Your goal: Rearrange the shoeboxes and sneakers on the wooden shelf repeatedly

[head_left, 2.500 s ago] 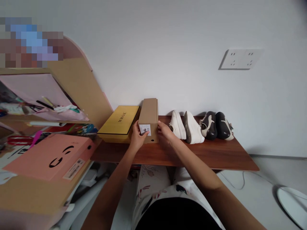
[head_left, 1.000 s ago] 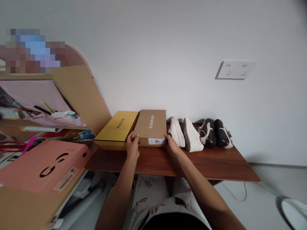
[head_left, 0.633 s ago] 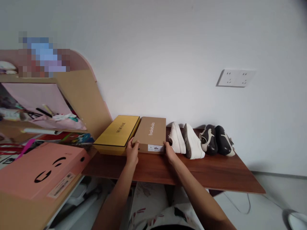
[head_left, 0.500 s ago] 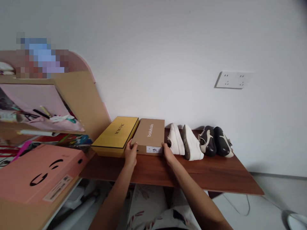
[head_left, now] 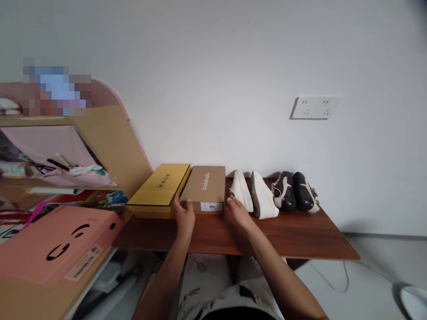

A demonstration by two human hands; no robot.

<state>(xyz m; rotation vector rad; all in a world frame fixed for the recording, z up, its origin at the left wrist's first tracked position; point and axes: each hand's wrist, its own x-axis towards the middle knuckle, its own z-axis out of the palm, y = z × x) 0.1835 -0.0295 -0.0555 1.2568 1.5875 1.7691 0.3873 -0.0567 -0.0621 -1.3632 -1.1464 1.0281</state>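
dark red-brown table [head_left: 283,242], pale wall [head_left: 213,80] behind. brown box [head_left: 204,184] flat between yellow box [head_left: 159,189], left, and white shoes [head_left: 266,198], right. left hand [head_left: 185,218] at its near left corner, grip parted, contact unclear; right hand [head_left: 240,215] just right, grip loose, holding nothing.

"What clothing reaches my feed?"

"I see white cloth trousers [head_left: 207,272] printed with reddish strokes and dark leaf-like patches, plus the curved edge of a black garment [head_left: 235,314]."

"And the arms?"

"Left hand [head_left: 184,218] and right hand [head_left: 240,215] bare, forearms [head_left: 278,271] too."
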